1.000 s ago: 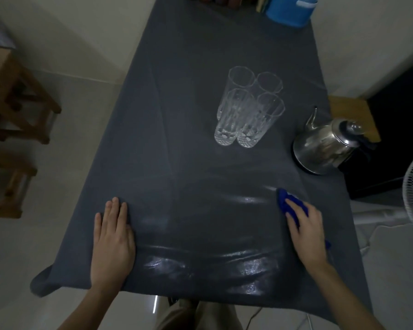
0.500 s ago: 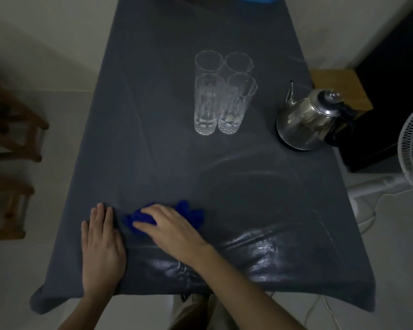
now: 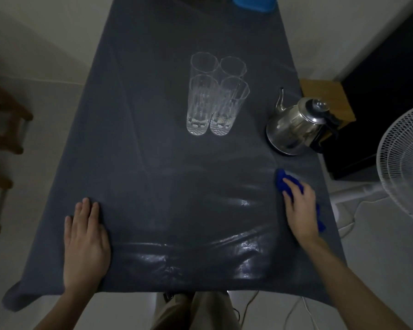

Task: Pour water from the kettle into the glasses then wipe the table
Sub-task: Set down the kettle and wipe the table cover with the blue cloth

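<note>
From the head camera I look down the length of the counter [image 3: 134,129], draped in a dark grey cloth that hangs over the near edge. My left hand [image 3: 86,244] lies flat on the near left corner, fingers together and holding nothing; I judge it is there to pin the drape so it does not slide or bunch while I wipe. My right hand [image 3: 299,206] is at the right edge, its grip pressed down on the blue rag [image 3: 281,181], fingers spread over the top and not curled round it, which suits pushing it across a flat surface. Part of the rag shows ahead of my fingertips and a tail of it trails by my wrist.

The four glasses [image 3: 215,96] stand upright in a tight cluster at mid-counter, well apart from both hands; grouped like that, they leave the near half open for sweeping. Whether they hold water I cannot tell in this dim light. The kettle [image 3: 296,127] sits at the right edge, spout turned toward the glasses, just beyond the rag but not touching it.

Shiny wet streaks lie across the near strip between my hands, so I judge the pouring done and the wiping under way. The rag is close to the kettle's base, so a careless forward push could nudge it.
</note>
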